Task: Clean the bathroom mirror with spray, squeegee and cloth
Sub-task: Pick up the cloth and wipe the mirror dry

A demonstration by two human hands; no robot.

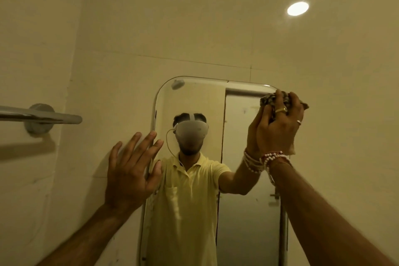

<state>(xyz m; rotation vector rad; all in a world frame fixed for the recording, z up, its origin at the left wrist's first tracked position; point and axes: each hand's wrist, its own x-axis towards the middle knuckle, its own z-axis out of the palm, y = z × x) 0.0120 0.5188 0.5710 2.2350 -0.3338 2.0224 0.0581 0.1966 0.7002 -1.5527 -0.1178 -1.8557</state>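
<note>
A tall mirror (244, 211) with rounded corners hangs on the beige wall ahead and reflects a person in a yellow shirt. My right hand (280, 125) is closed around a bunched brownish cloth (267, 99) and presses it against the mirror's upper right corner. My left hand (131, 170) is spread flat with fingers apart, resting at the mirror's left edge and the wall beside it, holding nothing. No spray bottle or squeegee is in view.
A metal towel bar (41, 116) sticks out from the wall at the left, level with the mirror's top. A round ceiling light (298, 8) glows at the upper right. Beaded bracelets circle my right wrist.
</note>
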